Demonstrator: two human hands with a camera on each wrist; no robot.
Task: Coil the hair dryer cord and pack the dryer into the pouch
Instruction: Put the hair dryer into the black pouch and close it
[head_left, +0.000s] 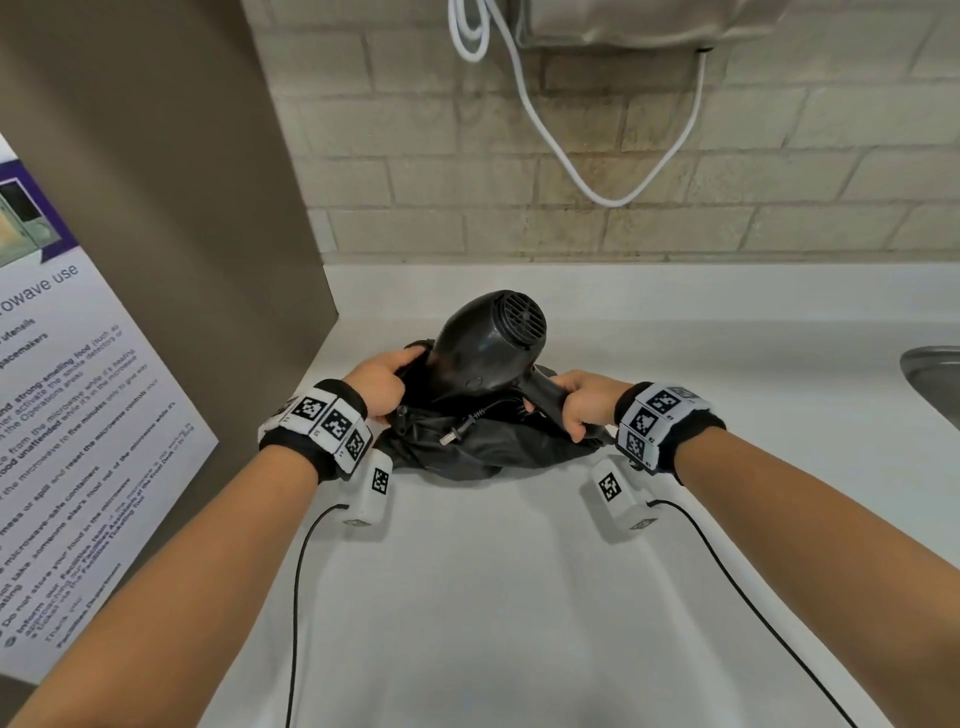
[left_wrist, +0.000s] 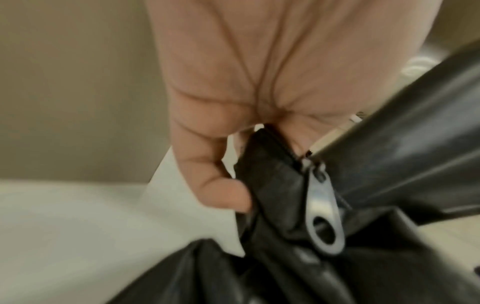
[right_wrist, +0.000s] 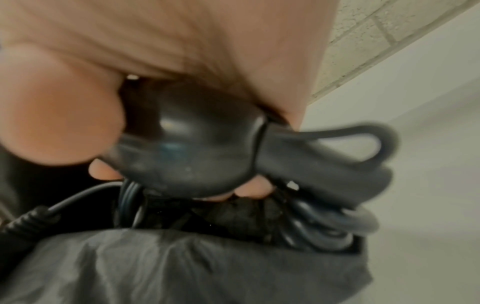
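Note:
A black hair dryer (head_left: 488, 343) stands tilted over a black pouch (head_left: 483, 447) on the white counter, its rear grille facing up. My right hand (head_left: 576, 400) grips the dryer's handle (right_wrist: 187, 148), with the coiled black cord (right_wrist: 335, 228) bunched under it. The cord's plug (head_left: 457, 431) lies on the pouch. My left hand (head_left: 384, 382) pinches the pouch's edge (left_wrist: 262, 164) beside the silver zipper pull (left_wrist: 322, 214), at the dryer's left. The dryer's nozzle end is hidden low in the pouch mouth.
The white counter (head_left: 493, 597) runs toward me. A tan panel with a microwave notice (head_left: 67, 441) walls the left side. A brick wall (head_left: 675, 171) stands behind, with a white cable (head_left: 566, 166) hanging down it. A steel sink rim (head_left: 935, 374) shows at the far right.

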